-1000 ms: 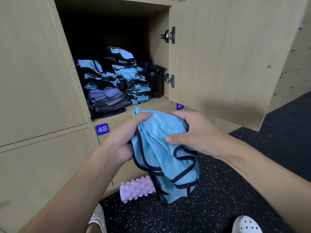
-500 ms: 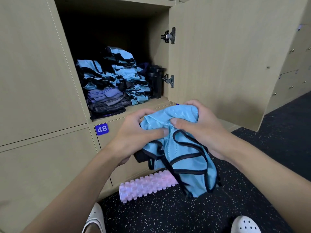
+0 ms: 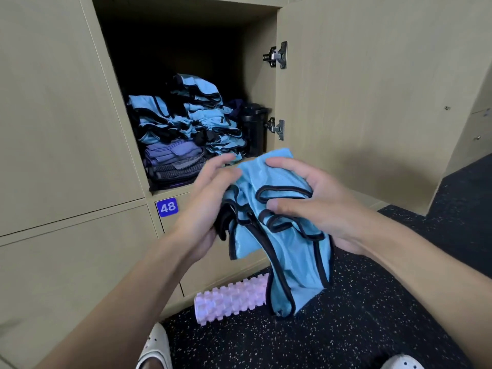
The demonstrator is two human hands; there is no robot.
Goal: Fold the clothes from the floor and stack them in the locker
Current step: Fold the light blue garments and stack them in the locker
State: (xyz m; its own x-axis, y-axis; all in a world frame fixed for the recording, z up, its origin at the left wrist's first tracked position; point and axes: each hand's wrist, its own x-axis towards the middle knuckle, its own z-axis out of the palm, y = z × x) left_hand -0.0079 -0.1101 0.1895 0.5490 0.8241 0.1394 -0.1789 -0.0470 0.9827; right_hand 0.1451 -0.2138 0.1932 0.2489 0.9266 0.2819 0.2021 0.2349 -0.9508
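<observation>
A light-blue bib with black trim [image 3: 277, 243] is bunched between my hands in front of the open locker [image 3: 186, 41]. My right hand [image 3: 316, 203] grips it from the right, thumb pressed across the black-edged folds. My left hand [image 3: 210, 206] is against the bib's left side with its fingers nearly straight, its palm under a dark fold. The bib's lower end hangs loose toward the floor. Inside the locker sit two stacks of folded blue bibs [image 3: 191, 118] on top of folded purple and grey clothes [image 3: 173, 161].
The locker door [image 3: 372, 89] stands open to the right. A black bottle [image 3: 253, 129] stands at the locker's right inside. A pink ridged foam roller [image 3: 231, 299] lies on the dark speckled floor below. White shoes [image 3: 155, 347] show at the bottom edge. A "48" label [image 3: 167, 207] marks the lower door.
Both hands have risen closer to the locker opening with the bib. My left hand's fingers have straightened and the bib has been gathered more, with a long end hanging down.
</observation>
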